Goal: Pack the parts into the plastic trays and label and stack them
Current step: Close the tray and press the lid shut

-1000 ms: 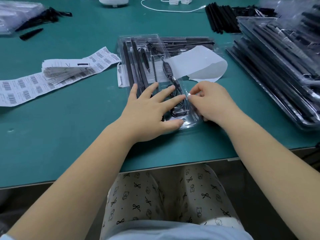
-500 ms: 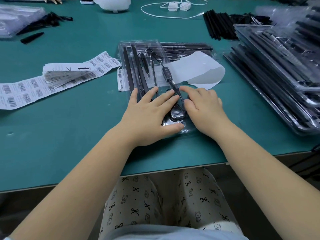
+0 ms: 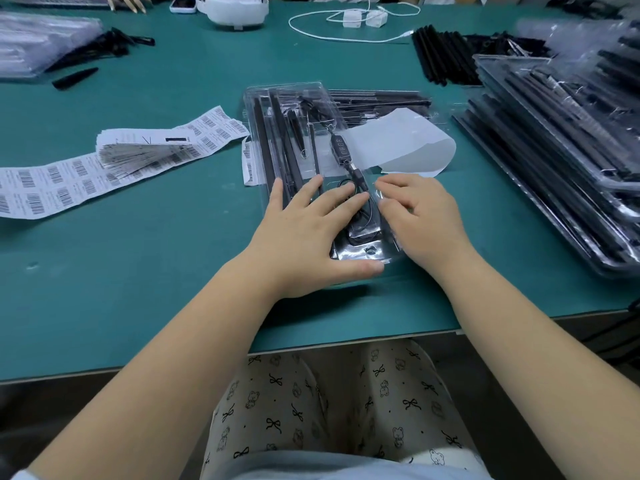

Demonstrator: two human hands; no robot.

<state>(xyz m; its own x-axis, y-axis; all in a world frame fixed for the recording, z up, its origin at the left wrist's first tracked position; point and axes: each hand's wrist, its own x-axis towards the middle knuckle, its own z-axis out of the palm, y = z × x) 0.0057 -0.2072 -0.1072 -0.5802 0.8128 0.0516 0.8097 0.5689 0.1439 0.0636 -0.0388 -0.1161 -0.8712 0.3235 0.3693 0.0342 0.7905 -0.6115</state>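
A clear plastic tray [image 3: 254, 109] lies lengthwise on the green table in front of me, filled with black rods, a black cable and a small controller [image 3: 340, 147]. My left hand [image 3: 308, 233] presses flat on the tray's near end, fingers spread and straight. My right hand [image 3: 420, 216] rests on the tray's right edge with its fingers bent down onto the clear plastic. A strip of white backing paper [image 3: 398, 143] curls over the tray's right side. Barcode label sheets [image 3: 114, 161] lie to the left.
A tall stack of packed trays [image 3: 561, 154] fills the right side. Loose black rods [image 3: 443, 57] lie behind it. Bagged parts [image 3: 41, 43] sit far left; a white device [image 3: 235, 8] and white cable [image 3: 346, 29] are at the back. The table edge [image 3: 346, 341] is near me.
My right hand has slid a little up along the tray's right edge and its fingers have spread. My left hand stays pressed on the tray.
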